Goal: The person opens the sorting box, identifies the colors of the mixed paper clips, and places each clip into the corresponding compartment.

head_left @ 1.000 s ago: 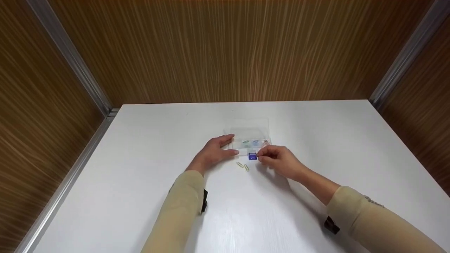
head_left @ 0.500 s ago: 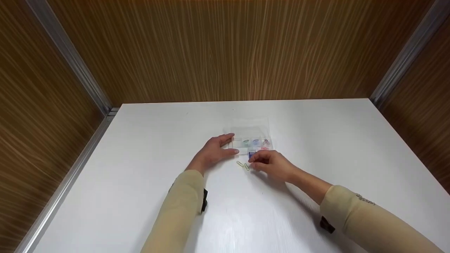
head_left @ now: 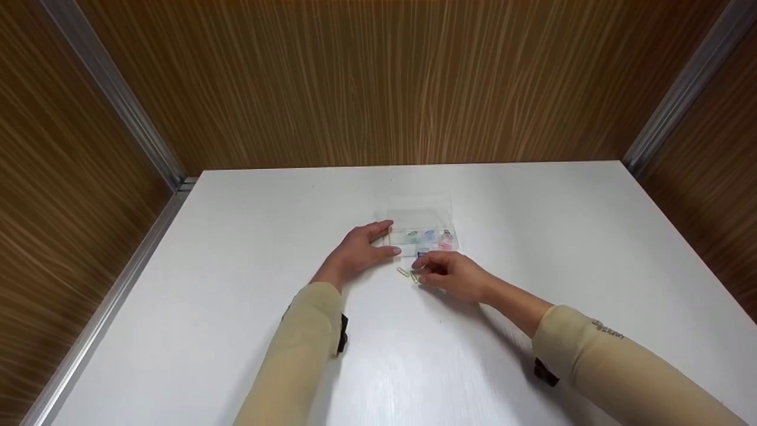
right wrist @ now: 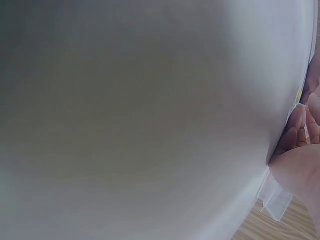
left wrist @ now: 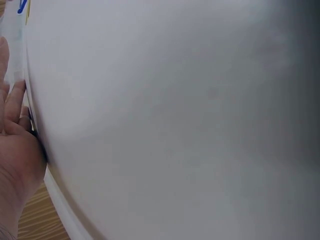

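Observation:
A clear compartment box (head_left: 408,251) lies on the white table, its transparent lid (head_left: 419,203) tipped back. Small green pieces (head_left: 412,236), blue pieces (head_left: 429,235) and pink pieces (head_left: 445,242) sit in separate compartments. My left hand (head_left: 361,251) rests against the box's left side, thumb and fingers extended. Two yellow paper clips lie in front: a left clip (head_left: 403,271) and a right clip (head_left: 414,276). My right hand (head_left: 458,277) has its thumb and bent index finger at the right clip, with a gap between the fingertips. It partly covers a dark blue item (head_left: 421,254) at the box's front.
The white table (head_left: 266,225) extends around the box to a wood-grain back wall (head_left: 378,83). Wood-grain side panels with metal corner posts (head_left: 112,89) stand left and right. A black strap piece (head_left: 545,373) hangs under the right sleeve.
My right hand has moved left and slightly toward me, from the dark blue item to the right yellow clip. My left hand has stayed at the box.

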`<state>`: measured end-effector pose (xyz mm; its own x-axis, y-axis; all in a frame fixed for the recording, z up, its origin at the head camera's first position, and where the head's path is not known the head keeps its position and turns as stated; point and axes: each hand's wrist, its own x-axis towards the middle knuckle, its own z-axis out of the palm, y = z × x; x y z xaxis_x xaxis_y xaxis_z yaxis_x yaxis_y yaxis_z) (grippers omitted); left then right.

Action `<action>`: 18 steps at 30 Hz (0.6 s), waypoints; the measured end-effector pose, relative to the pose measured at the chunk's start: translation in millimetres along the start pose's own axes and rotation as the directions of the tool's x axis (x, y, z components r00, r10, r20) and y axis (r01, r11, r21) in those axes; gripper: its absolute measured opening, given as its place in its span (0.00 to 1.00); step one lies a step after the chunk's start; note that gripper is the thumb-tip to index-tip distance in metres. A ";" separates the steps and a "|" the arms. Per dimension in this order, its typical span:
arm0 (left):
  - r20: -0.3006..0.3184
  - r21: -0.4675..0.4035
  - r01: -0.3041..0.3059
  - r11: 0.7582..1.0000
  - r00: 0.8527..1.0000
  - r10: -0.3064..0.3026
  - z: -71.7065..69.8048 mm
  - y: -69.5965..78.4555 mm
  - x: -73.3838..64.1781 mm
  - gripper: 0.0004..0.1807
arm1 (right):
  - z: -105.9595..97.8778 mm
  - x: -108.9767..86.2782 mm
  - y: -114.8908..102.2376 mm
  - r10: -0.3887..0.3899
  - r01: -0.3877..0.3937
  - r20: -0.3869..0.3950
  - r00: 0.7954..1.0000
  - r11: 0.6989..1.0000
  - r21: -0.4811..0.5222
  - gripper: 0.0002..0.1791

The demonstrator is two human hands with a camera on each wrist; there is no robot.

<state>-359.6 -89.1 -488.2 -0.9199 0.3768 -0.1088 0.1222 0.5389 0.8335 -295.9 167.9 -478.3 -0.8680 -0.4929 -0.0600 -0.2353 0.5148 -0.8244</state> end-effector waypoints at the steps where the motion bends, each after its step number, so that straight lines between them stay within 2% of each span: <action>1: 0.000 0.002 0.001 1.000 1.000 -0.001 0.1 -0.2 0.2 0.41 | 0.3 0.0 0.1 0.001 -0.001 -0.001 1.000 1.000 -0.009 0.11; 8: 0.006 0.023 -0.012 1.000 1.000 0.012 -1.2 1.2 1.5 0.41 | 1.5 1.4 0.2 -0.019 0.018 -0.016 1.000 0.998 -0.055 0.12; 18: 0.003 -0.024 -0.004 1.000 1.000 0.004 0.0 0.9 0.0 0.41 | 6.8 2.4 0.9 -0.049 0.048 -0.023 0.999 0.997 -0.067 0.12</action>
<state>-359.6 -88.7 -487.5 -0.9181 0.3814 -0.1075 0.1166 0.5192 0.8467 -295.2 162.4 -483.1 -0.8652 -0.5014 -0.0062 -0.3053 0.5365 -0.7867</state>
